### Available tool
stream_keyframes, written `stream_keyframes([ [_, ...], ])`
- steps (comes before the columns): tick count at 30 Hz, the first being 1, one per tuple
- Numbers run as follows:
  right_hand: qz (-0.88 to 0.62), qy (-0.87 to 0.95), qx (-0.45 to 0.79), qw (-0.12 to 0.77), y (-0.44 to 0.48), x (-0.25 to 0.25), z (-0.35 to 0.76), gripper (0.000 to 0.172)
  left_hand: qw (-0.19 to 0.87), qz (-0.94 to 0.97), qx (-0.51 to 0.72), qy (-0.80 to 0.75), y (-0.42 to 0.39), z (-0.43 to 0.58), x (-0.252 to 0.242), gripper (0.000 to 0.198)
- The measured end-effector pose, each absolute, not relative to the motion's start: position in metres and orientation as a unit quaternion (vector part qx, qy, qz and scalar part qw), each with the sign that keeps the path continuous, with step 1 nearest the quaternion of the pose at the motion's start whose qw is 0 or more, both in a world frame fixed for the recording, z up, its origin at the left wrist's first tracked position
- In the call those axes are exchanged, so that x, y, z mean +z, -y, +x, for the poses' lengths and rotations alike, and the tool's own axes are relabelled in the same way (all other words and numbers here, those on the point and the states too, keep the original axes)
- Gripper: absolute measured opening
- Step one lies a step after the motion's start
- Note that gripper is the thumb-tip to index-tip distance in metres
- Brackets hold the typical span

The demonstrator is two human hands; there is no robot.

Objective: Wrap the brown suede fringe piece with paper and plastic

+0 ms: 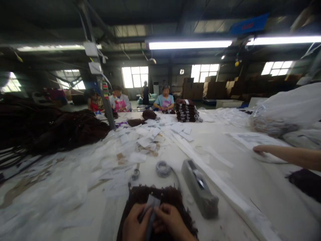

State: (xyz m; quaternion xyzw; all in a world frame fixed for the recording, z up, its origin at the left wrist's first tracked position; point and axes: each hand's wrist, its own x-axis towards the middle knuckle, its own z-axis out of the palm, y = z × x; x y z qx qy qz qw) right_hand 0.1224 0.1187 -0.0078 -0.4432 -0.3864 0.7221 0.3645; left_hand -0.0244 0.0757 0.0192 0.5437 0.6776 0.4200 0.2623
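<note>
Near the front edge of the surface [225, 207], a dark brown fringed piece [173, 195] is lying under the person's hands. The left hand [136, 221] is closing thumb and fingers on a pale strip [153, 201]; the right hand [173, 219] is bending its fingers in, its thumb tip touching the strip, though blur is hiding whether it is pinching. The strip is slanting, so uneven pulling could be creasing or skewing it; loose fringe could be catching underneath. Toward the right edge, the tape dispenser [199, 187] is standing close enough for an elbow to be knocking it. Toward the left edge, scattered plastic and paper [82, 177] are crowding the surface, where a dropped strip could be getting lost.
</note>
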Motion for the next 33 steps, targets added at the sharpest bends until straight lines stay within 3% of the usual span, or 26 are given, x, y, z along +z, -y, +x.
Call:
stream_keyframes([
  [11, -0.440, 0.347, 0.741, 0.370, -0.112, -0.001, 0.122, 0.049, 0.156, 0.602, 0.430, -0.655, -0.063, -0.010, 0.028, 0.019],
  [18, -0.423, 0.326, 0.746, 0.397, -0.109, 0.002, 0.125, 0.051, 0.051, 0.690, 0.347, -0.633, -0.055, -0.004, 0.024, 0.032],
  [24, -0.384, 0.328, 0.759, 0.411, -0.105, 0.006, 0.130, 0.050, 0.025, 0.705, 0.309, -0.638, -0.053, 0.006, 0.024, 0.039],
  [28, -0.390, 0.346, 0.745, 0.416, -0.105, 0.005, 0.130, 0.045, 0.075, 0.693, 0.321, -0.642, -0.053, 0.002, 0.034, 0.034],
  [33, -0.381, 0.356, 0.754, 0.400, -0.107, 0.003, 0.133, 0.042, 0.276, 0.550, 0.408, -0.674, -0.062, -0.020, 0.048, 0.034],
])
